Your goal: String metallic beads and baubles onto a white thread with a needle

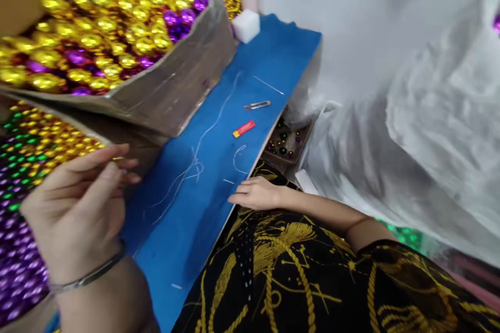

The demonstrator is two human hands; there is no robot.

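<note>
My left hand is raised at the left, its thumb and fingertips pinched on a small gold bead, mostly covered by the fingers. A dark band circles that wrist. My right hand rests at the near edge of the blue work surface, fingers stretched out and close together, with nothing visible in them. Loose white thread trails over the blue surface between my hands. A shorter looped thread and a small white piece lie near my right fingertips.
A cardboard box of gold and purple beads stands at the back left. Green, gold and purple beads fill the far left. Thread snips, a red-and-yellow packet, a needle-like stick and a white block lie on the surface.
</note>
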